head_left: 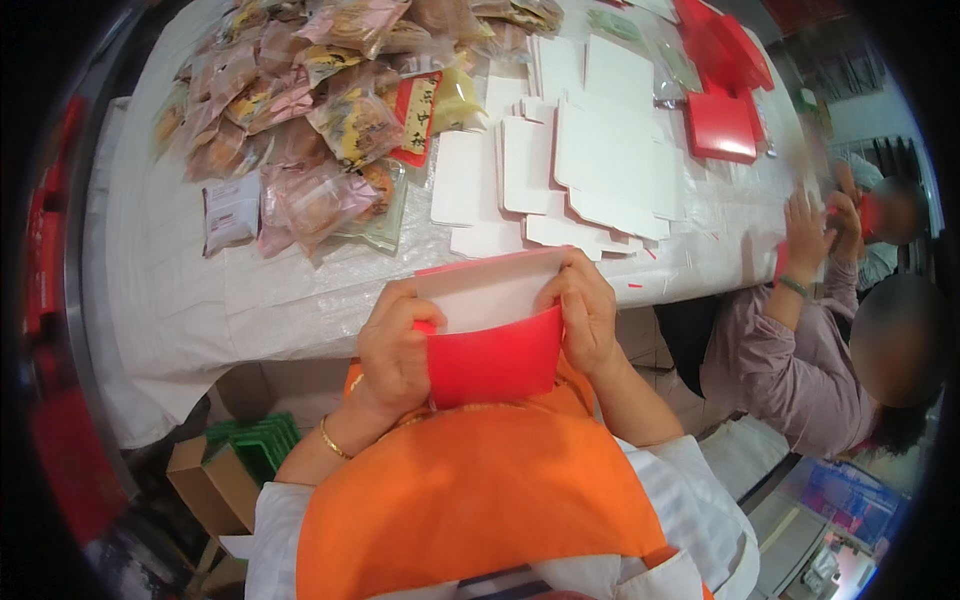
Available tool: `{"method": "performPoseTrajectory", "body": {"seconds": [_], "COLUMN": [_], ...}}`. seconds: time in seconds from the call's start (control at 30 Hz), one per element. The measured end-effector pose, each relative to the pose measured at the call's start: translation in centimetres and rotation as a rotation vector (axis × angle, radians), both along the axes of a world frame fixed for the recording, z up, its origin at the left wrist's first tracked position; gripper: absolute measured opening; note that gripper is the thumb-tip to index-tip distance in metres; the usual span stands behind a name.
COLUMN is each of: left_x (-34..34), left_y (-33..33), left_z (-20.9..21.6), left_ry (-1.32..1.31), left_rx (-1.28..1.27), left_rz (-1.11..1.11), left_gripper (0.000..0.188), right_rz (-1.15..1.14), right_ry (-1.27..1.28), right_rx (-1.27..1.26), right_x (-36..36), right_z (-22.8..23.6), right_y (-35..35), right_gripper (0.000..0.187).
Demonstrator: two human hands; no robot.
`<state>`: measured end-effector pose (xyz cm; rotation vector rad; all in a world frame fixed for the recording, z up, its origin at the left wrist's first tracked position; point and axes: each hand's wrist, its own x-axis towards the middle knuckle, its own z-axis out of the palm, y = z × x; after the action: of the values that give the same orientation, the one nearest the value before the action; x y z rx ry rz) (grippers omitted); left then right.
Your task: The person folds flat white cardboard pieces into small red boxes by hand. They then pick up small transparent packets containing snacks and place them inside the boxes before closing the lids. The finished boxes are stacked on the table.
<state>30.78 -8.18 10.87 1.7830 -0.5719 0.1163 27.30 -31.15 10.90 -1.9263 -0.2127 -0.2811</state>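
Between my hands, close to my orange apron, is a red cardboard box with a white inside, its wide mouth facing up. My left hand is closed on the box's left side, its fingers curled over the edge. On the opposite side my right hand grips the right edge, thumb outside and fingers partly inside the mouth. The box is held in front of the table's near edge. Its bottom is hidden from view. Just beyond it on the table lie flat white cardboard blanks in overlapping stacks.
A heap of wrapped pastries covers the table's far left, with a small white packet beside it. Red boxes stand far right. A co-worker sits at the right, hands on something red. Below left is an open carton near green trays.
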Motion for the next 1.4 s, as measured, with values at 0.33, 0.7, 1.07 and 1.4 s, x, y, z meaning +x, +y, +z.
{"method": "performPoseTrajectory", "body": {"seconds": [0.33,0.7,1.07,1.4], "left_x": [-0.6,-1.5,0.3,0.3], "left_y": [1.7,2.3,2.0,1.3], "left_z": [-0.9,-0.1,-0.5,-1.0], "left_ry": [-0.077,-0.023,0.031,0.125], "left_rx": [-0.016,-0.089,-0.118,-0.152], "left_rz": [0.071,0.186,0.192,0.131], "left_gripper": [0.028,0.029,0.025,0.024], "right_rz": [-0.011,-0.238,-0.026,0.276], "right_ry": [-0.011,0.312,0.383,-0.339], "right_rx": [0.465,-0.368,0.367,0.236], "right_x": [4.9,21.0,21.1,8.6], "right_z": [1.4,-3.3,-5.1,4.6], "right_y": [1.5,8.0,4.0,0.9], "right_gripper": [0.031,0.057,0.044,0.062]}}
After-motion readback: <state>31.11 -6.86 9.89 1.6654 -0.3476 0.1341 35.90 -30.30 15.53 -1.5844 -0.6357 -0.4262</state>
